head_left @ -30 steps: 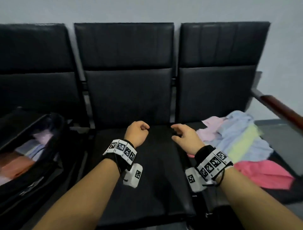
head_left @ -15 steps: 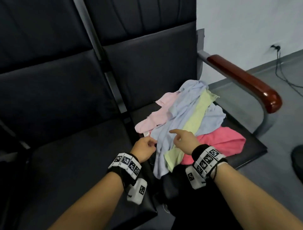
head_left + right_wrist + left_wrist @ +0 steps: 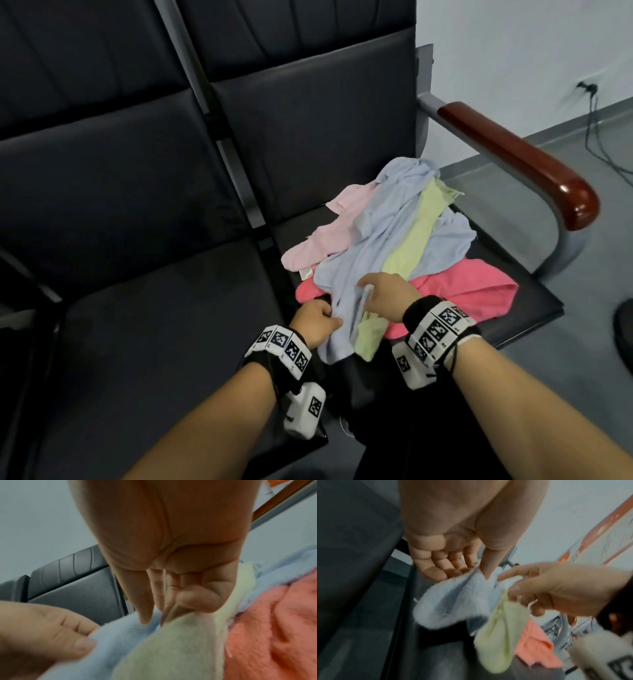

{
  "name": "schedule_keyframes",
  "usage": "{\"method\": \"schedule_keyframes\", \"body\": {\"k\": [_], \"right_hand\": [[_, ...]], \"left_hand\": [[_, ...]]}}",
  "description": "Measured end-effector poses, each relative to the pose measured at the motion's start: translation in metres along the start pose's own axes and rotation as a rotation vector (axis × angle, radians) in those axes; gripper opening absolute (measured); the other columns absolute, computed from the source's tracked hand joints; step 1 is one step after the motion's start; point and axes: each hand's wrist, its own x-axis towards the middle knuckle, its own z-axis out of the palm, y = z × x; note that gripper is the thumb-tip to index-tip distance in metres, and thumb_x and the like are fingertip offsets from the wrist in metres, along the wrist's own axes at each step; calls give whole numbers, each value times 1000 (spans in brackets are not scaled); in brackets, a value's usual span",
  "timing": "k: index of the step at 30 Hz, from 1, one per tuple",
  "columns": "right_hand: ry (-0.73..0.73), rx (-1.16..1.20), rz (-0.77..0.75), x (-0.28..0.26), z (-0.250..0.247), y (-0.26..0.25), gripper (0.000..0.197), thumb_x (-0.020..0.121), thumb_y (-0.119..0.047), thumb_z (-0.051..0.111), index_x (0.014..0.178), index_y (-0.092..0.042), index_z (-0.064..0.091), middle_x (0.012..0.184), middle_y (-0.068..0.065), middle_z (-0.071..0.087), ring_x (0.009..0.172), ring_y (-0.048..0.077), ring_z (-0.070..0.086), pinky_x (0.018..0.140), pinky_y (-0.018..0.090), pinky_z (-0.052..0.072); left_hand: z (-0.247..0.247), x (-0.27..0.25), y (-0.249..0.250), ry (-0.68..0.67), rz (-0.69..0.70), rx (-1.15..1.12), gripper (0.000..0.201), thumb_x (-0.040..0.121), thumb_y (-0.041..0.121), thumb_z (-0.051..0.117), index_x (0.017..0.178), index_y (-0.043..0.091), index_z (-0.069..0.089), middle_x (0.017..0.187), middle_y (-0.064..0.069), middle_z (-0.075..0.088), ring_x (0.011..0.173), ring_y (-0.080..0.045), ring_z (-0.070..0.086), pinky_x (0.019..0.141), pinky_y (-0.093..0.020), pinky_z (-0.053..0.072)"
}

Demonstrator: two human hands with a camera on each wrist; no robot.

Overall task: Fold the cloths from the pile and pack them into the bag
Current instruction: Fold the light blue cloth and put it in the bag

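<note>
My left hand (image 3: pixel 317 322) pinches the near edge of the blue cloth (image 3: pixel 373 246) and my right hand (image 3: pixel 387 294) pinches its fold beside the yellow cloth (image 3: pixel 411 240), to lift it off the pile on the armrest (image 3: pixel 513 157) seat; no bag shows.

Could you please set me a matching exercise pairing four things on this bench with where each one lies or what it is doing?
Things:
1. left hand
2. bright pink cloth
3. yellow cloth
4. pale pink cloth

Places or states:
A. at the bottom of the pile, nearest the armrest
B. a strip lying over the light blue cloth
C. pinching the near edge of the light blue cloth
D. on the side of the pile nearest the bare middle seat

Pairs: 1-C, 2-A, 3-B, 4-D
</note>
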Motion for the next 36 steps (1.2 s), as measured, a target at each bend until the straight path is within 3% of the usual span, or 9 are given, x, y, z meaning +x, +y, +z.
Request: {"method": "schedule_keyframes", "body": {"k": [3,5,10,16,21,26,29,32,36], "right_hand": [[10,33,-23,-9,-7,-5,38,84,-9,56,120,-22,61,101,3,68,61,18,71,47,19,48],[49,41,-92,-17,-11,-17,38,85,-9,56,120,-23,60,86,-1,70,53,13,69,40,12,39],[253,107,-375,-49,-10,-73,46,81,-14,68,123,-29,56,82,-9,62,69,7,63,74,33,54],[360,207,-618,-96,5,-141,54,70,-42,73,119,-37,51,100,-16,48,93,1,53,73,14,42],[303,400,-733,-134,42,-199,43,76,-24,72,107,-42,49,100,-17,62,90,3,62,72,13,47],[175,556,-763,-153,92,-240,33,81,-35,69,106,-37,47,95,-14,64,83,2,64,64,17,49],[177,505,-748,-151,127,-250,26,79,-19,63,94,-37,54,86,-14,66,76,3,63,64,16,47],[195,393,-716,-145,156,-249,23,78,-8,60,83,-30,58,79,-9,64,71,6,60,65,17,47],[235,210,-653,-135,185,-234,22,79,2,61,80,-20,64,76,-4,64,72,11,59,69,26,49]], "left_hand": [[-28,-13,11,89,21,-189,17,90,9,63,75,6,58,75,-10,52,72,-19,47,66,-30,37],[-54,-29,23,137,36,-428,13,94,6,59,81,4,61,79,-13,57,76,-20,52,69,-30,40],[-118,-85,53,219,139,-806,18,99,7,52,83,6,61,71,-5,66,63,-12,64,55,-21,50],[-165,-158,65,221,226,-969,18,101,14,51,94,6,66,81,-10,70,73,-18,68,60,-30,55],[-190,-213,38,317,245,-999,21,102,18,51,104,4,66,98,-18,69,88,-25,68,72,-37,57],[-200,-254,-11,410,199,-970,22,102,23,52,109,5,64,112,-24,68,95,-31,69,83,-49,58],[-203,-273,-51,479,182,-950,22,102,22,53,107,3,63,115,-26,66,100,-34,67,91,-53,54],[-208,-289,-92,568,168,-941,21,103,22,52,104,3,62,98,-21,67,84,-24,66,73,-43,55],[-214,-307,-145,599,113,-997,23,105,24,48,97,4,55,65,-14,63,49,-22,58,43,-26,40]]}}
